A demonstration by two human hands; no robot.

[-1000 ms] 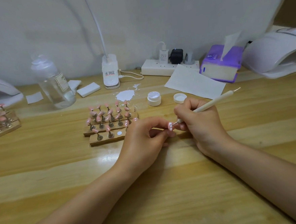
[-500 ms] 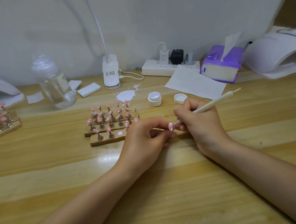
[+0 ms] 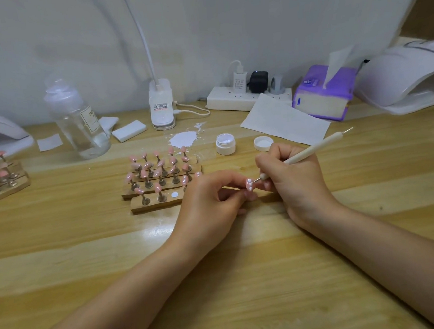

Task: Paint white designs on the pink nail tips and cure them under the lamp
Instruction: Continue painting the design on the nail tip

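1. Dotting step in hand: left hand (image 3: 208, 203) pinches one pink nail tip (image 3: 249, 184) between fingertips, tip face turned toward 3 o'clock. White dots already show on it.
2. Right hand (image 3: 292, 179) is wrapped pen-style round the dotting tool (image 3: 310, 151); its metal point sits at the tip's edge, from 3 o'clock.
3. I judge both hands braced on the table (image 3: 244, 278); that should steady the stroke.
4. Advice: touch lightly, lift straight off, space dots evenly, reload from the open gel pot (image 3: 225, 144) at 12 o'clock.
5. Wooden holder (image 3: 160, 180) of unpainted tips lies at 9 o'clock of the hands.
6. Curing lamp (image 3: 402, 79) waits at 2 o'clock; curing not yet done.
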